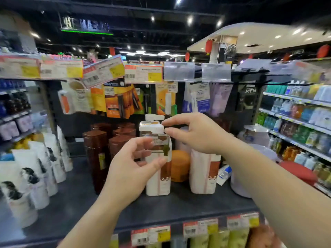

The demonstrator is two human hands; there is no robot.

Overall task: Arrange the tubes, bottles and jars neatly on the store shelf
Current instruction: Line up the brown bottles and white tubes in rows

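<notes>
Hands meet at a white pump bottle (158,176) standing upright near the middle of the dark shelf (75,199). The left hand (131,167) is in front of the bottle's body with fingers curled and thumb against its label; whether it truly grips or only brushes the bottle cannot be told through the blur. The right hand (192,132) reaches in from the right, its thumb and forefinger set close together at the edge of the white pump cap (151,127), pinching or just touching it.

Just right of this bottle stands a second white bottle (204,173), partly hidden behind the right hand. Between the two, further back, sits an orange jar (180,165). To the left stand several tall brown bottles (97,158) in a cluster. At the shelf's left end white tubes (43,169) stand in a row on their caps. A small white-and-blue box (223,174) lies tilted at the right, near a pale round tub (238,185). Price tags (150,236) run along the shelf's front edge.
</notes>
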